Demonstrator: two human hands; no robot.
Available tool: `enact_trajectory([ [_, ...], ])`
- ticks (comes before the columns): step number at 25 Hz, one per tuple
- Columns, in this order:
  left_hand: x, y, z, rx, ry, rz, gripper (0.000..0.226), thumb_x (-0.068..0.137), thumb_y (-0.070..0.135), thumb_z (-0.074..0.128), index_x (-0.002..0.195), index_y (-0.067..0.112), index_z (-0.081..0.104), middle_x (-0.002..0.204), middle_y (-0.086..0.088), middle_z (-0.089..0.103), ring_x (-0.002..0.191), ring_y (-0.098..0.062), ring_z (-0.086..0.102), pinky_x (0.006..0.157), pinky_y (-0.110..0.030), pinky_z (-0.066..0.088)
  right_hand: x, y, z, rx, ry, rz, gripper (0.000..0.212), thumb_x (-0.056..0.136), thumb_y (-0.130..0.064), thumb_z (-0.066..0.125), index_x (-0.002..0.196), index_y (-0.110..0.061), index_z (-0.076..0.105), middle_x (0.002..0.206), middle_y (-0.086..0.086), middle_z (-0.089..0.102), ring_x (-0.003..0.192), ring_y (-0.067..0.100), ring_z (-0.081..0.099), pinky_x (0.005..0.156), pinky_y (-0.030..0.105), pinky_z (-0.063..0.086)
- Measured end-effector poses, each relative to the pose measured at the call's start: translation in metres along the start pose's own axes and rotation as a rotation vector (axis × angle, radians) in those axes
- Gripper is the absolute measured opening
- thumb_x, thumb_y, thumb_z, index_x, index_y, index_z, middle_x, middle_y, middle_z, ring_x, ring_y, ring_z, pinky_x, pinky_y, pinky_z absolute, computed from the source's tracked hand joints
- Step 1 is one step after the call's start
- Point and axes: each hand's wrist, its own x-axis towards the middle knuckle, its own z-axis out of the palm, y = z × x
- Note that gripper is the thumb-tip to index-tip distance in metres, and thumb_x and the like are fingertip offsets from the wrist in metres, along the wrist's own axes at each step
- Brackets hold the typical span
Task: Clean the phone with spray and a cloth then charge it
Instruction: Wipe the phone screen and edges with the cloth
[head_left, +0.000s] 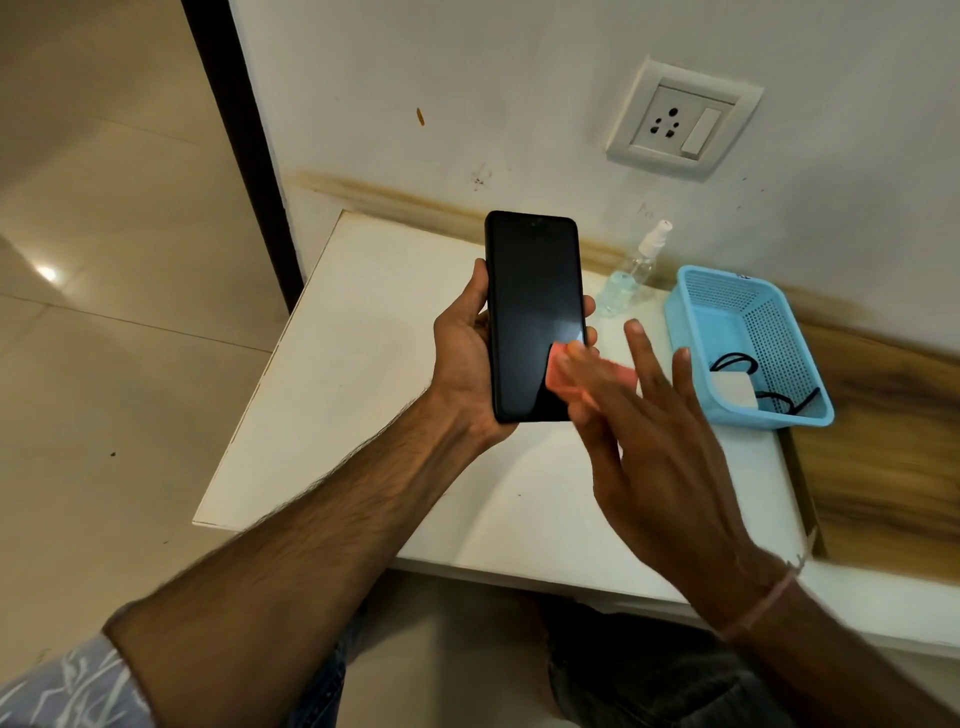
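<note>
I see the phone (535, 317) at the centre of the frame, screen up and dark, lifted above the white table (363, 364). My left hand (467, 358) grasps it by its long edges, palm behind the lower half, fingertips showing on the right edge. I judge it rigid, fairly light and slick on the glass, so the edge grip is the right hold; squeezing the screen face would only smear it, and a drop onto the tiled floor could crack it. My right hand (649, 431) is spread flat, pressing a small pink cloth (571, 371) against the lower right of the screen; the cloth is blurred, soft and thin, best pinned under flat fingers. Just right of the phone, near the wall, the clear spray bottle (631, 275) stands upright. Further right sits a blue basket (696, 291) holding a white charger (735, 392) with black cable. The wall socket (680, 122) is at upper right.
</note>
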Motion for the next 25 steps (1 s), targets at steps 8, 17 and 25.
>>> enact_trajectory([
  [8, -0.001, 0.000, -0.003, 0.007, 0.105, 0.000, 0.069, 0.098, 0.065, 0.038, 0.130, 0.009, 0.064, 0.115, -0.013, 0.065, 0.091, -0.027, 0.064, 0.090, -0.040, 0.051, 0.045, 0.008, -0.001, 0.034, 0.007, 0.060, 0.047, 0.102, -0.032, 0.030, 0.146, -0.018, 0.038, 0.151, 0.001, 0.039, 0.147, 0.022, 0.014, 0.120, 0.048, 0.008],
  [17, -0.002, 0.000, 0.000, -0.006, -0.049, 0.014, 0.075, 0.100, 0.064, 0.029, 0.134, 0.002, 0.055, 0.112, -0.022, 0.061, 0.089, -0.034, 0.060, 0.087, -0.043, 0.048, -0.025, -0.018, 0.007, 0.083, 0.020, 0.005, 0.047, 0.099, -0.032, 0.033, 0.140, -0.012, 0.048, 0.149, 0.003, 0.041, 0.145, 0.024, 0.024, 0.115, 0.055, 0.023],
  [25, -0.003, 0.000, 0.004, 0.008, -0.030, 0.031, 0.080, 0.099, 0.065, 0.027, 0.147, 0.002, 0.044, 0.116, -0.020, 0.060, 0.090, -0.031, 0.061, 0.087, -0.042, 0.049, -0.023, -0.015, 0.001, 0.009, 0.030, -0.012, 0.045, 0.099, -0.034, 0.033, 0.141, -0.021, 0.045, 0.149, -0.001, 0.038, 0.146, 0.025, 0.019, 0.114, 0.058, 0.021],
])
